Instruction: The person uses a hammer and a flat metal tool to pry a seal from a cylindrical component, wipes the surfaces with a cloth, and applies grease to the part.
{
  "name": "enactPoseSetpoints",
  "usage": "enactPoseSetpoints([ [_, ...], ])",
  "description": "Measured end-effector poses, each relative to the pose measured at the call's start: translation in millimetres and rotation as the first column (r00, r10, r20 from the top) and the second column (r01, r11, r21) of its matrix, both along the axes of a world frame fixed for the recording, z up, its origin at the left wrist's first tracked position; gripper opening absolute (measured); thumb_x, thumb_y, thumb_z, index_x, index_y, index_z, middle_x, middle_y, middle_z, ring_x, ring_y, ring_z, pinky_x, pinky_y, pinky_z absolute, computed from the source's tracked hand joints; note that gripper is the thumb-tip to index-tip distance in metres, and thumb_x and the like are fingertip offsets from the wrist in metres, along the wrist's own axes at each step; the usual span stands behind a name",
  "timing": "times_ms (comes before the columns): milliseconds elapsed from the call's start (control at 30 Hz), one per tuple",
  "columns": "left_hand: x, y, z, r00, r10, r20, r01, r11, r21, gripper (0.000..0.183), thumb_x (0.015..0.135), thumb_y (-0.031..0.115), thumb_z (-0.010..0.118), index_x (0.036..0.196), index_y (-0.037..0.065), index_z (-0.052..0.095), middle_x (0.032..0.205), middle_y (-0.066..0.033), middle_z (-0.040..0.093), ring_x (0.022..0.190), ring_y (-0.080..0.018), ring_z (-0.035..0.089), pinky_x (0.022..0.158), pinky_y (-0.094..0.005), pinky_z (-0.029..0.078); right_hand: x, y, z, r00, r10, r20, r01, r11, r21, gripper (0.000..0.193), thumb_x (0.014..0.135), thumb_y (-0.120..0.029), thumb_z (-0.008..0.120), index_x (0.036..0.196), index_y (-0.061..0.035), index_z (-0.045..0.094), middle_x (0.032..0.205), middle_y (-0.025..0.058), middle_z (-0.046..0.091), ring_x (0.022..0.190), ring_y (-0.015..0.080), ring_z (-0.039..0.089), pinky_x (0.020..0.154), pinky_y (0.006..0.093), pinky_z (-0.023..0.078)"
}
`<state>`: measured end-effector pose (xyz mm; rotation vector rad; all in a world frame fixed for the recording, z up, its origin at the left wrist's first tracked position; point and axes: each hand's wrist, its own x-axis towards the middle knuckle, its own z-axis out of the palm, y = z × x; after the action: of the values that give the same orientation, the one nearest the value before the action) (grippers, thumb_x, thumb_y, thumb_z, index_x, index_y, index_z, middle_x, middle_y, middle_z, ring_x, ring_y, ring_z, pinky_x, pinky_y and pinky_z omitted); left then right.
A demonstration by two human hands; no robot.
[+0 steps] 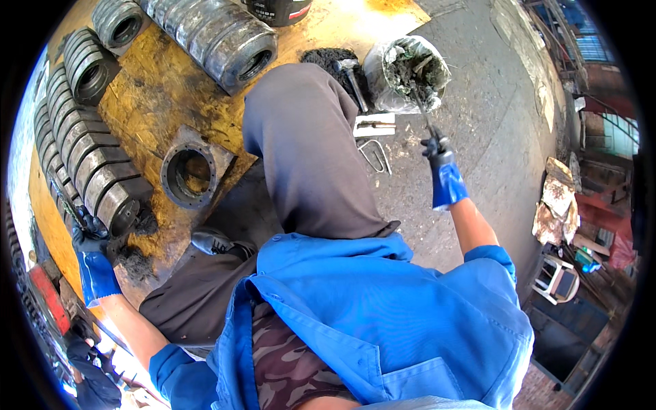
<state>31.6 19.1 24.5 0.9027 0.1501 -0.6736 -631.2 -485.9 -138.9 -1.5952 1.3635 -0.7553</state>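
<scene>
My right hand (439, 152), in a black and blue rubber glove, is closed round a thin-handled tool (428, 121). The tool's far end reaches into a plastic-lined bucket (372, 72) holding dark, clumpy stuff (415, 72). At the left, my left hand (90, 232), gloved alike, has its fingers curled beside the near end of a row of ridged metal cylinders (89, 154). A thin dark piece runs up from those fingers; whether it is held, and what it is, I cannot make out.
A flanged metal ring (171, 176) lies on the stained wooden board (147, 113). Larger ridged cylinders (219, 37) and a black bucket (277, 12) stand beyond. Near the lined bucket lie a hammer (354, 89), a bent metal loop (374, 157) and a small tool on white paper (375, 125).
</scene>
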Motion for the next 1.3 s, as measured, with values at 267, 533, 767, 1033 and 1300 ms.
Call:
enactPoseSetpoints([
  [267, -10, 6, 10, 1.000, 0.013, 0.019, -0.013, 1.000, 0.012, 0.016, 0.093, 0.025, 0.051, 0.092, 0.012, 0.059, 0.081, -0.0034, 0.059, 0.070, -0.0168, 0.054, 0.064, -0.0325, 0.047, 21, -67, -27, 0.387, -0.864, 0.322, 0.177, 0.412, 0.894, 0.031, 0.091, -0.033, 0.045, 0.112, -0.0107, 0.052, 0.100, 0.0135, 0.068, 0.068, 0.0235, 0.063, 0.052, 0.0352, 0.047],
  [533, -10, 14, 12, 0.999, 0.025, 0.030, -0.026, 0.999, 0.024, 0.015, 0.093, 0.025, 0.051, 0.092, 0.012, 0.059, 0.082, -0.0038, 0.059, 0.070, -0.0169, 0.054, 0.065, -0.0325, 0.047, -14, -5, -28, 0.388, -0.855, 0.345, 0.123, 0.419, 0.900, 0.023, 0.087, -0.028, 0.051, 0.098, -0.0109, 0.061, 0.084, 0.0064, 0.070, 0.051, 0.0163, 0.056, 0.042, 0.0306, 0.041],
  [767, -7, -1, 11, 0.999, 0.001, 0.034, 0.000, 1.000, -0.011, 0.015, 0.093, 0.025, 0.051, 0.092, 0.012, 0.059, 0.082, -0.0041, 0.059, 0.071, -0.0169, 0.054, 0.065, -0.0325, 0.047, -82, -4, 1, 0.399, -0.767, 0.502, -0.046, 0.530, 0.847, 0.031, 0.087, -0.034, 0.057, 0.104, -0.0088, 0.060, 0.071, 0.0046, 0.064, 0.046, 0.0126, 0.048, 0.043, 0.0279, 0.041],
  [1033, -37, 7, 30, 0.993, 0.113, 0.040, -0.105, 0.980, -0.166, 0.015, 0.093, 0.025, 0.051, 0.092, 0.012, 0.058, 0.083, -0.0045, 0.059, 0.072, -0.0170, 0.054, 0.065, -0.0325, 0.047, 134, -91, 141, 0.570, -0.289, 0.769, -0.108, 0.902, 0.418, 0.040, 0.091, -0.031, 0.052, 0.120, -0.0047, 0.050, 0.060, -0.0039, 0.044, 0.042, 0.0086, 0.034, 0.041, 0.0216, 0.031],
  [1300, -42, -30, 85, 0.999, 0.038, -0.017, -0.041, 0.968, -0.249, 0.022, 0.088, 0.031, 0.054, 0.072, 0.016, 0.056, 0.068, -0.0008, 0.056, 0.055, -0.0164, 0.049, 0.049, -0.0321, 0.044, 408, 6, 304, 0.535, 0.106, 0.839, -0.665, 0.664, 0.341, 0.037, 0.097, -0.031, 0.047, 0.123, -0.0058, 0.047, 0.056, -0.0062, 0.039, 0.038, 0.0033, 0.032, 0.037, 0.0192, 0.028],
])
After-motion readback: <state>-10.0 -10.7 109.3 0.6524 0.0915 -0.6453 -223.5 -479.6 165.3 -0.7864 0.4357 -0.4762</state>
